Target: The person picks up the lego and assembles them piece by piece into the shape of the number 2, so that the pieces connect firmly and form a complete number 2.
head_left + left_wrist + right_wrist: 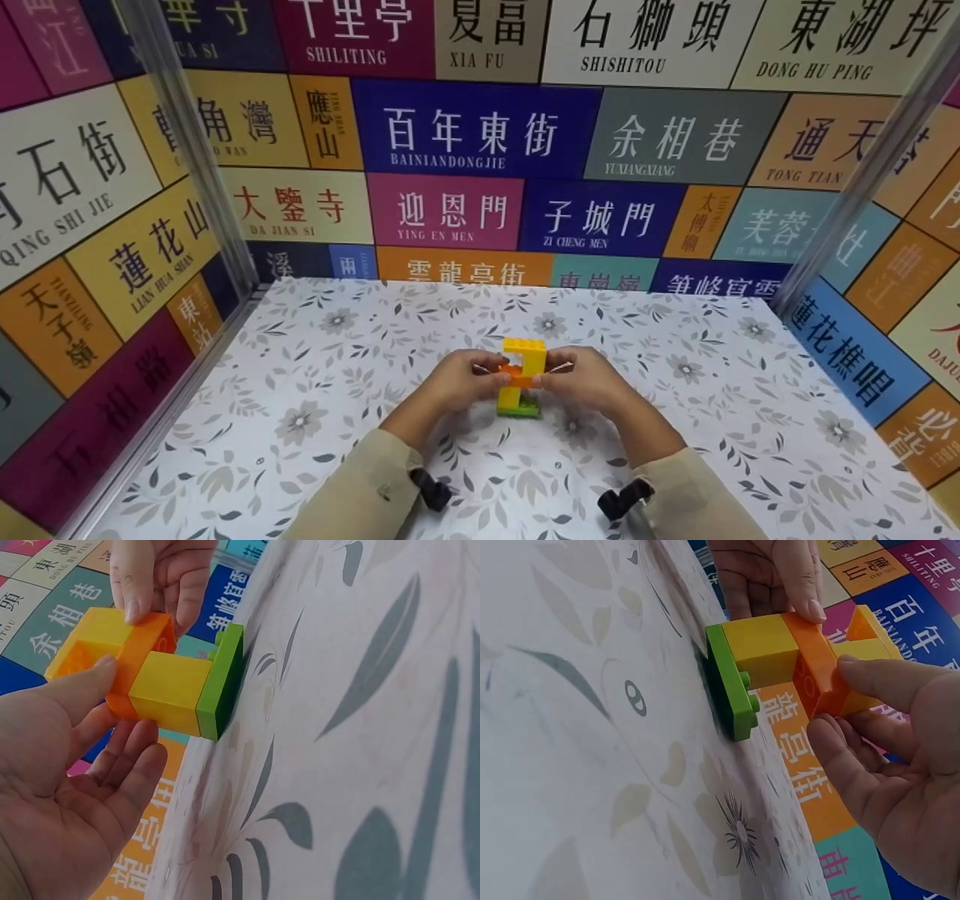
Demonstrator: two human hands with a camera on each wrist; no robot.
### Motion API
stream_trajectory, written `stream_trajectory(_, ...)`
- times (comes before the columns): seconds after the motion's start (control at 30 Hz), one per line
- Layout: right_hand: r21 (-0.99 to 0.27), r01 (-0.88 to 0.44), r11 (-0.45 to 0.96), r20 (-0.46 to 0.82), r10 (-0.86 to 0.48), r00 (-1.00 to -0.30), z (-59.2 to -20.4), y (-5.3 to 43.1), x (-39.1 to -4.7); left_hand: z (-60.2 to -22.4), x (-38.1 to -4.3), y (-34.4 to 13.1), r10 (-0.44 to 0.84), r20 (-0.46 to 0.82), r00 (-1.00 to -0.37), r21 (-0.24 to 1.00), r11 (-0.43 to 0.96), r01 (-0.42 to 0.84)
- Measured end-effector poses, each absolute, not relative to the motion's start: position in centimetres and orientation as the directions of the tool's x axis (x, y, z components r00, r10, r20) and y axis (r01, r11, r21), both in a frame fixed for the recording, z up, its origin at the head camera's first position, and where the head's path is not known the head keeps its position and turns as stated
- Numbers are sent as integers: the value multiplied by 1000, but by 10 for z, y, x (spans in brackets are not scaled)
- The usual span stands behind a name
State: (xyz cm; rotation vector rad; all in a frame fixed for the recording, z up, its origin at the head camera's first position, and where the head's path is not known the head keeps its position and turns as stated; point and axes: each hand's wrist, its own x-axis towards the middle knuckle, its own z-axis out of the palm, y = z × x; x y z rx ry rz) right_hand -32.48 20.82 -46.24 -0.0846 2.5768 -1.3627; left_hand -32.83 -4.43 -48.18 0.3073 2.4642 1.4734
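A small stack of toy building bricks stands on the table in the middle of the head view. At its bottom lies a flat green brick with a yellow brick on one end. Across that sits an orange brick, and above it are an upper yellow brick and a top yellow brick that overhangs to the left. My left hand pinches the stack at the orange brick from the left side. From the right, my right hand grips it at the same level, thumb on the near face.
The table has a white cloth with grey leaves and flowers. Walls of coloured place-name signs stand behind and at both sides, with clear posts at the corners. Black straps hang at the cuffs.
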Motion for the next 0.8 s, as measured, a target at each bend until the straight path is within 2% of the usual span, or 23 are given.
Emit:
stream_trajectory(0.1,-836,77,543,-176,-134,-975,-462,208,-325,-482,-329,-44,294,-91,-951,887,459,57)
stream_trajectory(0.37,-888,125,442,-208,-143,-968,-464,211,-330,-485,-335,-43,263,-140,-955,919,393,-26)
stream_trajectory(0.6,-950,186,252,-242,-212,-947,-469,214,-332,-488,-333,-42,261,-157,-953,936,346,-59)
stream_trajectory(0.8,-959,210,188,-257,-276,-926,-473,214,-334,-489,-331,-39,249,-210,-945,958,245,-148)
